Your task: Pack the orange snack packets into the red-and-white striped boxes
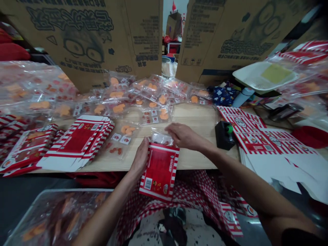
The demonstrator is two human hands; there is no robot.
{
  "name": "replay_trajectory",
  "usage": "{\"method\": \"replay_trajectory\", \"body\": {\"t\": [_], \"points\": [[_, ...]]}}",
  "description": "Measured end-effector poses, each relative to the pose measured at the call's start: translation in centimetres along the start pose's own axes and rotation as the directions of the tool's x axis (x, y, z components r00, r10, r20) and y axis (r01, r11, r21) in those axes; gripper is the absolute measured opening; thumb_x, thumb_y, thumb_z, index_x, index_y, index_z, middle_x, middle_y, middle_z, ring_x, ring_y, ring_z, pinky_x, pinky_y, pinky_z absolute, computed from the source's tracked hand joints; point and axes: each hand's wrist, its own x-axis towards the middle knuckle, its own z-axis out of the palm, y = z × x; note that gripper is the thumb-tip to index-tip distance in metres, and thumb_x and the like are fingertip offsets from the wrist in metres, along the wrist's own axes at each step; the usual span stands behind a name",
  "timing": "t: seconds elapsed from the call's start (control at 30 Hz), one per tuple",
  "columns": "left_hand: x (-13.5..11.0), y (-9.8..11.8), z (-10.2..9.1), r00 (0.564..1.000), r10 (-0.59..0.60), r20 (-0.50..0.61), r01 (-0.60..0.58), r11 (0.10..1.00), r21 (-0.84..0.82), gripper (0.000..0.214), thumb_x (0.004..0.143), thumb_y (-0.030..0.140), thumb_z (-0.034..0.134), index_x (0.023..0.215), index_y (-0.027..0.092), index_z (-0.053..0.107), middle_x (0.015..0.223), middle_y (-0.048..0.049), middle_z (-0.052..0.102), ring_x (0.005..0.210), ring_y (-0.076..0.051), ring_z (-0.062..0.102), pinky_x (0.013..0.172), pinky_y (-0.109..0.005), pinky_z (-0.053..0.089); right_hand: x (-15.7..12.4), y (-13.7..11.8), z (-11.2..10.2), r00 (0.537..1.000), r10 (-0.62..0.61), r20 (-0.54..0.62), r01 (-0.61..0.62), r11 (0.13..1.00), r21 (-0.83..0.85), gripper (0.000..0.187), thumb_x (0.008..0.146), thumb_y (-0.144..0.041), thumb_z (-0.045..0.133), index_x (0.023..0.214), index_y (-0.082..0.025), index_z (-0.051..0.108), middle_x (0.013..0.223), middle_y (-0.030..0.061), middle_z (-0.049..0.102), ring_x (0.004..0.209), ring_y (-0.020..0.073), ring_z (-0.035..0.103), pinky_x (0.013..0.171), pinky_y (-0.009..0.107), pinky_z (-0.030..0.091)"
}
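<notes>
A red box with white-striped edges [159,171] is tilted over the table's front edge, its open end away from me. My left hand [140,156] is closed on the box's left side. Out of the open end sticks a clear plastic packet [162,138] with small dark red pieces inside. At the packet's upper right, my right hand [181,135] has its fingers curled and pinched on the packet's edge; the fingertips are partly hidden. Just left of my left hand lies another clear packet [118,140] with orange pieces and white labels.
Several clear packets [151,90] are heaped along the back, below large cardboard boxes [102,41]. Folded striped boxes [79,136] lie left, flat striped cartons [271,140] right. A black tape dispenser [224,135] stands right of my right hand. A bin of packets [58,212] sits below left.
</notes>
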Motion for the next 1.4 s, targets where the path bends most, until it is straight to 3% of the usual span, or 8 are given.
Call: {"method": "replay_trajectory", "body": {"t": [0.37, 0.5, 0.6, 0.73, 0.9, 1.13, 1.23, 1.4], "points": [[0.9, -0.9, 1.9, 0.97, -0.231, 0.077, 0.242, 0.945, -0.218, 0.035, 0.071, 0.044, 0.077, 0.085, 0.016, 0.063, 0.07, -0.0014, 0.069, 0.061, -0.017, 0.062, 0.058, -0.028, 0.049, -0.3, 1.7, 1.6, 0.872, -0.173, 0.458, 0.07, 0.97, 0.233, 0.024, 0.086, -0.006, 0.048, 0.083, -0.016, 0.069, 0.077, 0.0016, 0.07, 0.067, 0.0128, 0.057, 0.067, 0.024, 0.04], [1.9, 0.4, 1.0, 0.979, -0.202, -0.015, 0.191, 0.948, -0.256, 0.024, 0.066, 0.027, 0.067, 0.087, 0.017, 0.061, 0.069, 0.0018, 0.067, 0.061, -0.015, 0.062, 0.059, -0.025, 0.049, -1.9, 1.7, 1.4, 1.0, -0.023, 0.011, 0.02, 0.974, 0.224, 0.032, 0.088, -0.009, 0.048, 0.109, -0.021, 0.07, 0.11, 0.0072, 0.071, 0.096, 0.0202, 0.062, 0.091, 0.035, 0.046], [2.2, 1.6, 1.0, 0.974, -0.192, -0.118, 0.151, 0.945, -0.291, 0.026, 0.064, 0.023, 0.06, 0.09, 0.018, 0.058, 0.073, 0.0019, 0.067, 0.063, -0.016, 0.064, 0.061, -0.026, 0.051, -4.2, 0.8, 2.9, 0.911, 0.255, -0.325, -0.121, 0.917, 0.381, 0.046, 0.09, -0.015, 0.05, 0.134, -0.021, 0.057, 0.13, 0.0121, 0.063, 0.106, 0.0235, 0.061, 0.096, 0.042, 0.047], [1.7, 1.8, 2.7, 0.963, -0.215, -0.165, 0.159, 0.941, -0.298, 0.033, 0.07, 0.028, 0.064, 0.099, 0.02, 0.051, 0.081, 0.0004, 0.068, 0.065, -0.016, 0.065, 0.062, -0.028, 0.053, -6.2, -0.2, 5.7, 0.886, 0.354, -0.301, -0.089, 0.765, 0.638, 0.048, 0.096, -0.026, 0.051, 0.144, -0.024, 0.046, 0.131, 0.0083, 0.062, 0.108, 0.0219, 0.062, 0.093, 0.037, 0.05], [-0.5, -0.8, 4.1, 0.961, -0.112, -0.252, 0.065, 0.98, -0.187, 0.04, 0.084, 0.052, 0.065, 0.103, 0.025, 0.043, 0.085, 0.0037, 0.061, 0.075, -0.014, 0.063, 0.073, -0.028, 0.053, -7.6, 1.0, 7.5, 0.831, 0.403, -0.384, -0.115, 0.8, 0.589, 0.019, 0.099, -0.028, 0.046, 0.106, -0.022, 0.063, 0.098, 0.0046, 0.066, 0.091, 0.0196, 0.063, 0.084, 0.032, 0.048], [-0.8, -1.7, 2.6, 0.983, 0.171, 0.063, -0.179, 0.969, 0.169, 0.029, 0.092, 0.046, 0.057, 0.094, 0.019, 0.066, 0.08, 0.0017, 0.063, 0.075, -0.013, 0.056, 0.071, -0.021, 0.044, -9.0, 3.5, 7.0, 0.819, 0.38, -0.43, -0.061, 0.803, 0.593, 0.018, 0.094, -0.026, 0.052, 0.084, -0.021, 0.066, 0.095, 0.0049, 0.059, 0.093, 0.0197, 0.058, 0.083, 0.033, 0.043], [0.2, -0.9, 2.2, 0.974, 0.16, 0.161, -0.19, 0.964, 0.186, 0.032, 0.09, 0.045, 0.061, 0.076, 0.016, 0.064, 0.065, 0.0039, 0.055, 0.063, -0.011, 0.049, 0.063, -0.021, 0.04, -8.5, 3.5, 6.7, 0.804, 0.494, -0.331, -0.047, 0.609, 0.792, 0.011, 0.087, -0.027, 0.061, 0.095, -0.023, 0.066, 0.087, 0.0013, 0.058, 0.082, 0.0174, 0.056, 0.073, 0.03, 0.044], [1.2, -0.3, 1.8, 0.974, 0.071, 0.216, -0.058, 0.996, -0.065, 0.051, 0.084, 0.036, 0.068, 0.132, 0.023, 0.057, 0.094, 0.0, 0.071, 0.08, -0.014, 0.064, 0.075, -0.024, 0.049, -7.7, 3.4, 6.4, 0.841, 0.523, -0.137, -0.055, 0.336, 0.94, 0.037, 0.08, -0.028, 0.068, 0.116, -0.024, 0.062, 0.081, -0.0022, 0.059, 0.069, 0.0142, 0.054, 0.062, 0.026, 0.042]]}}
